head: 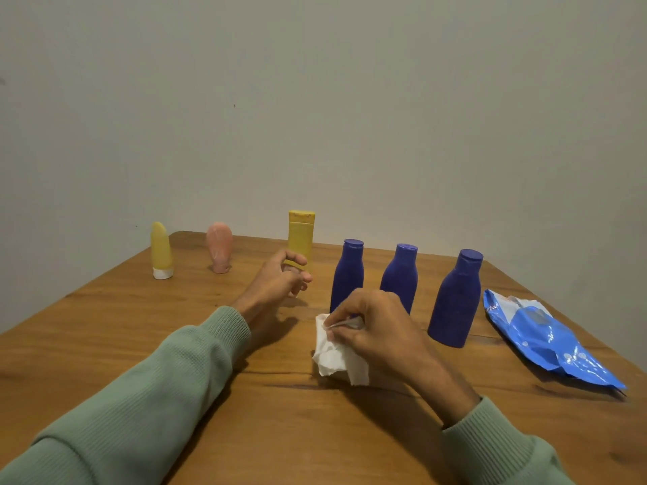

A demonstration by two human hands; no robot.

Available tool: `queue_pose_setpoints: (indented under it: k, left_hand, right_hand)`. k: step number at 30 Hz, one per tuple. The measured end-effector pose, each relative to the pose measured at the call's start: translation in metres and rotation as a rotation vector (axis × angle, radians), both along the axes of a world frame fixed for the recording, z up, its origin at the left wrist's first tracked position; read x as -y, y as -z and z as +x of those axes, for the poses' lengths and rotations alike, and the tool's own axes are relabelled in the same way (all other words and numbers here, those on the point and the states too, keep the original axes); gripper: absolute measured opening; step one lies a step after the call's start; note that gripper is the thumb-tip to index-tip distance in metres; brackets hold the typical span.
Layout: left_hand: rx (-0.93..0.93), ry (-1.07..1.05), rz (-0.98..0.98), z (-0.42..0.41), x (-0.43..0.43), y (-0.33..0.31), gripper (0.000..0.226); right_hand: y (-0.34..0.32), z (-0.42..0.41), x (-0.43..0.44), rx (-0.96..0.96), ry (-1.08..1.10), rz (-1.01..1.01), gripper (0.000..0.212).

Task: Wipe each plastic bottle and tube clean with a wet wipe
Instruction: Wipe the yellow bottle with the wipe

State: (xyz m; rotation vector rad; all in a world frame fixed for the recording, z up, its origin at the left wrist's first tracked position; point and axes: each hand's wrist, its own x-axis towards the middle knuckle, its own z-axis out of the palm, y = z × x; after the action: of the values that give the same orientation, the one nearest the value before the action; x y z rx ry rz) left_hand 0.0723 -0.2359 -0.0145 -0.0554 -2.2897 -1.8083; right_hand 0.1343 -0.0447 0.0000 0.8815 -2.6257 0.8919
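Note:
A tall yellow tube [301, 236] stands upright on the wooden table [140, 327], and my left hand [280, 280] is closed around its lower part. My right hand [374, 325] holds a crumpled white wet wipe [336, 355] just above the table, in front of the blue bottles. Three dark blue bottles stand in a row: left [348, 271], middle [401, 274], right [455, 299]. A small yellow tube [161, 250] and a pink tube [220, 246] stand on their caps at the far left.
A blue wet-wipe pack [546, 341] lies flat near the table's right edge. A plain wall rises right behind the table's far edge. Bare wood lies at the left and front of the table.

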Motion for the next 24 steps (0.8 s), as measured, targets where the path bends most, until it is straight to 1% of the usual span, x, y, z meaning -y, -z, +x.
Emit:
queue_pose_setpoints:
  k: [4, 8, 11, 14, 20, 22, 24]
  left_hand:
    - [-0.025, -0.068, -0.027, -0.008, 0.017, 0.002, 0.023]
    - [-0.022, -0.135, -0.048, -0.027, 0.028, 0.006, 0.026]
    - [0.008, -0.171, 0.012, -0.044, 0.035, 0.012, 0.033]
    - [0.043, -0.161, 0.053, -0.060, 0.044, 0.016, 0.039]
    - [0.074, -0.078, 0.028, -0.098, 0.055, 0.022, 0.058]
    - [0.080, -0.061, -0.007, -0.111, 0.057, 0.025, 0.061]
    - [0.080, -0.051, 0.007, -0.120, 0.057, 0.028, 0.061]
  right_hand:
    - [0.003, -0.011, 0.037, -0.037, -0.018, -0.050, 0.017]
    - [0.008, -0.026, 0.068, -0.065, 0.021, -0.101, 0.021]
    - [0.013, -0.042, 0.087, -0.078, 0.064, -0.121, 0.019]
    - [0.017, -0.055, 0.099, -0.035, 0.099, -0.158, 0.020]
    - [0.027, -0.084, 0.116, 0.067, 0.209, -0.286, 0.013]
    - [0.030, -0.094, 0.121, 0.113, 0.255, -0.331, 0.011]
    - [0.033, -0.103, 0.124, 0.171, 0.301, -0.366, 0.010]
